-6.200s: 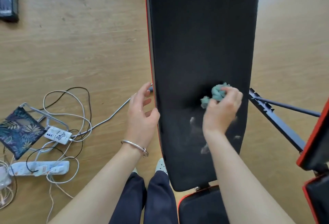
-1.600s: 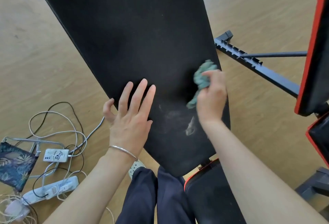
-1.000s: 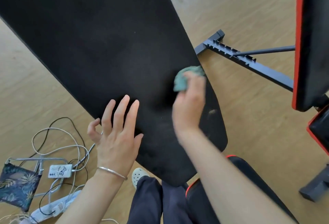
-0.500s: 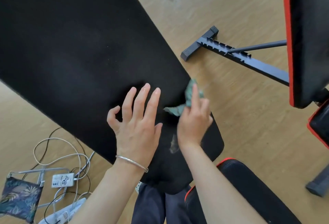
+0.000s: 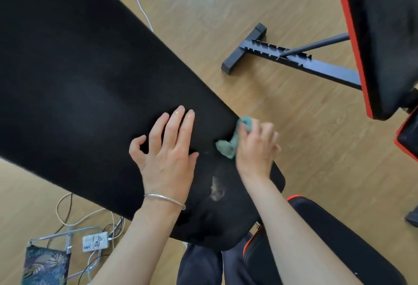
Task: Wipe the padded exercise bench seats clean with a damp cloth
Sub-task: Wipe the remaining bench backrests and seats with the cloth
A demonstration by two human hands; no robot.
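Head view: right hand [image 5: 256,146] clutching green cloth [image 5: 228,147] has swept to backrest pad [image 5: 79,69] edge, left hand [image 5: 167,158] braces flat-fingered; pale smudge [image 5: 216,188] remains.

Four pads [image 5: 90,81] [image 5: 339,250] [image 5: 384,35] [image 5: 409,139], two hands [image 5: 167,160] [image 5: 255,149], one cloth [image 5: 226,147], one bracelet [image 5: 165,198], one notched bar [image 5: 294,58], one pouch [image 5: 45,264], one adapter [image 5: 93,242], several tangled cables [image 5: 65,205], number unclear.

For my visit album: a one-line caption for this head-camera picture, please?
Wiping the bench pad: the right hand holds a green cloth at its edge, the left hand rests flat on it.
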